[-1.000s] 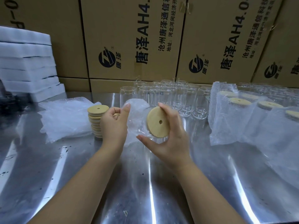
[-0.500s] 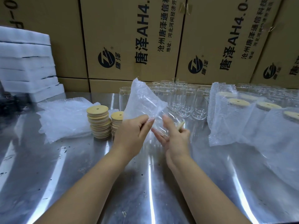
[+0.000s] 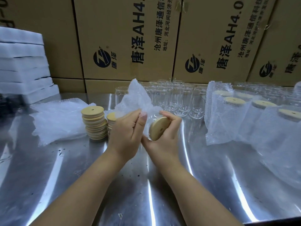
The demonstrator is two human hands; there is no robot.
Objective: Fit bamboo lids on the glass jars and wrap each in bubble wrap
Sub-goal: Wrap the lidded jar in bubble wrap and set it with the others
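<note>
- Single view, worn on the head, looking forward and down over the steel tabletop [image 3: 211, 185] from its near edge.
- Faces the cardboard cartons [image 3: 114, 30] standing along the far edge.
- Close in: left hand [image 3: 125, 132] and right hand [image 3: 164, 142] sit mid-frame; wide-angle lens bends the sides.

This is a packing station in a warehouse or small factory. Brown cartons [image 3: 127, 38], all printed with the same logo and company address (in Chinese), are stacked like a wall along the far side. In front is a scuffed steel table [image 3: 162, 193] set out for batch work. Rows of identical jars [image 3: 179, 101] stand at its far edge, with lids [image 3: 94, 123] stacked at left. Bubble wrap [image 3: 58, 118] is heaped beside the lids, white foam slabs [image 3: 21, 62] are piled far left, and wrapped jars [image 3: 236, 116] line up at right.
</note>
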